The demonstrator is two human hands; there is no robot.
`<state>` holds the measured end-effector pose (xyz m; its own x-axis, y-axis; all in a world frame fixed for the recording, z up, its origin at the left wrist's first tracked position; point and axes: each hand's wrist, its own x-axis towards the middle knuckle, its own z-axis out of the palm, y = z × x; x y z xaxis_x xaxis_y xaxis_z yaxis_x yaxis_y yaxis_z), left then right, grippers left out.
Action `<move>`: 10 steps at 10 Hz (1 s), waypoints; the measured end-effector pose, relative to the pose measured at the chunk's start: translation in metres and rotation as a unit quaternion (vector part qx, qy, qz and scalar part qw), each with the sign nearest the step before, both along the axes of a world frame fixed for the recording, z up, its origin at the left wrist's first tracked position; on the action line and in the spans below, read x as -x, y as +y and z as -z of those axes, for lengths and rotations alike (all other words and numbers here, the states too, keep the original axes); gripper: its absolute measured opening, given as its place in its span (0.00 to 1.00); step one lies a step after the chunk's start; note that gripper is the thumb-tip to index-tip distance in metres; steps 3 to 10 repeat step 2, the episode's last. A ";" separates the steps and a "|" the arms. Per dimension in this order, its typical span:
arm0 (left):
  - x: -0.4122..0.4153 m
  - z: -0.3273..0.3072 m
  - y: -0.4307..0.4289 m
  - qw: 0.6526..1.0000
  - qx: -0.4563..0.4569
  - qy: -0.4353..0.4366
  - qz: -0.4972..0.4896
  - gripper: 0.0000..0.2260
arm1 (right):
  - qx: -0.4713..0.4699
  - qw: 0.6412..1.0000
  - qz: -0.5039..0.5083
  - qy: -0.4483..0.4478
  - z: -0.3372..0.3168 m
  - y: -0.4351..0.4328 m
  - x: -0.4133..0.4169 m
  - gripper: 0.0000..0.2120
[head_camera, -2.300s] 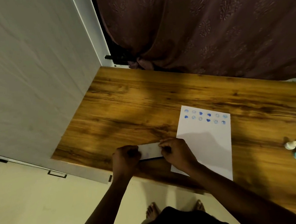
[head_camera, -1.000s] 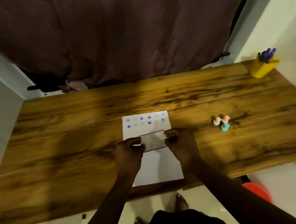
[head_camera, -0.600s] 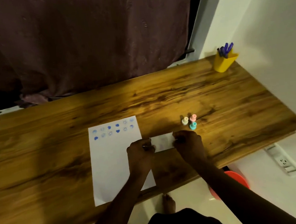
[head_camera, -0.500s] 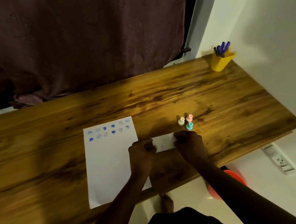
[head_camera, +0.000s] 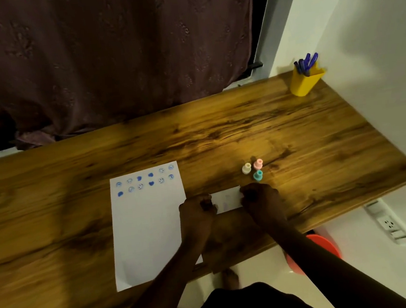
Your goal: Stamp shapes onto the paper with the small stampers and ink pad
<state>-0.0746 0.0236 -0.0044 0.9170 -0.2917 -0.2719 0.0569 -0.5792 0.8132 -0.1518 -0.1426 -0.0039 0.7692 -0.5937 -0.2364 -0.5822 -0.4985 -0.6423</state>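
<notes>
A white sheet of paper (head_camera: 147, 228) lies on the wooden desk (head_camera: 220, 139), with two rows of blue stamped shapes along its far edge. Both hands hold a flat, pale rectangular ink pad case (head_camera: 227, 199) just right of the paper: my left hand (head_camera: 196, 210) grips its left end and my right hand (head_camera: 259, 199) grips its right end. Three small stampers stand just beyond my right hand: a cream stamper (head_camera: 246, 168), a pink stamper (head_camera: 258, 164) and a teal stamper (head_camera: 258, 175).
A yellow pen holder (head_camera: 305, 82) with blue pens stands at the desk's far right corner by the white wall. A dark curtain hangs behind the desk. An orange tub (head_camera: 322, 246) and a wall socket strip (head_camera: 390, 225) sit below the desk's right end.
Both hands have carried the ink pad case from left of the paper, over it, to its right near the stampers. The camera has swung right with them.
</notes>
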 end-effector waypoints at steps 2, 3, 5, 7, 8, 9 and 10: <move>-0.007 -0.008 0.006 0.998 0.005 -0.059 0.013 0.04 | 0.020 0.998 0.009 -0.051 -0.004 0.010 0.000 0.13; -0.007 -0.008 0.006 0.998 0.005 -0.059 0.013 0.04 | 0.020 0.998 0.009 -0.051 -0.004 0.010 0.000 0.13; -0.007 -0.008 0.006 0.998 0.005 -0.059 0.013 0.04 | 0.020 0.998 0.009 -0.051 -0.004 0.010 0.000 0.13; -0.007 -0.008 0.006 0.998 0.005 -0.059 0.013 0.04 | 0.020 0.998 0.009 -0.051 -0.004 0.010 0.000 0.13; -0.007 -0.008 0.006 0.998 0.005 -0.059 0.013 0.04 | 0.020 0.998 0.009 -0.051 -0.004 0.010 0.000 0.13; -0.007 -0.008 0.006 0.998 0.005 -0.059 0.013 0.04 | 0.020 0.998 0.009 -0.051 -0.004 0.010 0.000 0.13; -0.007 -0.008 0.006 0.998 0.005 -0.059 0.013 0.04 | 0.020 0.998 0.009 -0.051 -0.004 0.010 0.000 0.13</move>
